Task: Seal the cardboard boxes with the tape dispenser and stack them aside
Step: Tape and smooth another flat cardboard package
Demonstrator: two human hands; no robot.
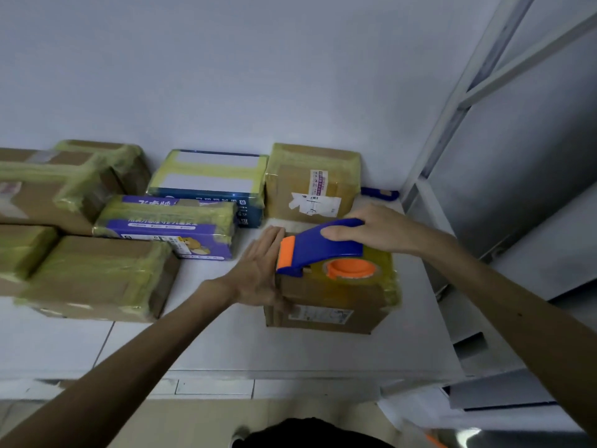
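The right grip (pixel 365 231) holds a blue-and-orange tape dispenser (pixel 319 250) by its handle, on top of a cardboard box (pixel 332 299). The left grip (pixel 258 270) presses flat, fingers straight, on that box's nine o'clock side. On the white table (pixel 226 344), taped boxes lie beyond: a purple box (pixel 168 221) at ten o'clock, a blue box (pixel 210 179) at eleven, a labelled carton (pixel 313 185) at twelve.

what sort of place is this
Likely a parcel packing corner: taped boxes line the wall, the right hand grips a tape dispenser on a cardboard box, a metal frame stands alongside.
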